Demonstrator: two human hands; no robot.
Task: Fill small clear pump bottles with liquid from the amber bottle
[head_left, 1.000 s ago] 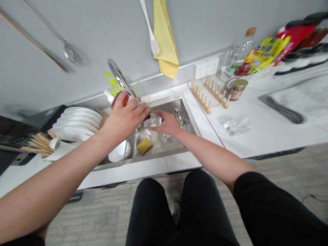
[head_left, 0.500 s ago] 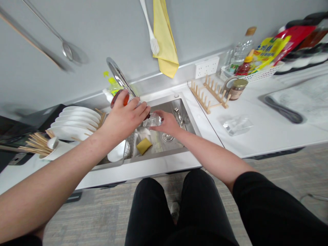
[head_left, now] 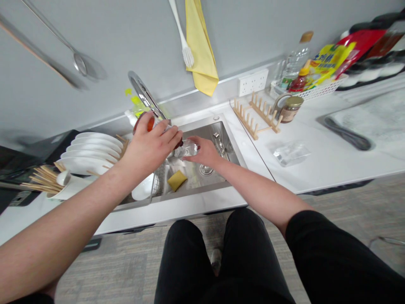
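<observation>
My left hand is wrapped round a bottle with amber-brown contents, tilted so that its dark neck points down and to the right. Most of the bottle is hidden behind my fingers. Close by its neck, my right hand grips a small clear container from the right side. Both are above the sink. Whether liquid is flowing between them cannot be made out. Below, a yellow sponge lies on the sink floor.
The chrome faucet rises behind my left hand. White plates and a holder with chopsticks stand left. On the right counter are a wooden rack, a lidded jar, a clear plastic box and a basket of bottles.
The view has shifted slightly. My hands, the tilted bottle and the clear container keep nearly the same positions relative to each other.
</observation>
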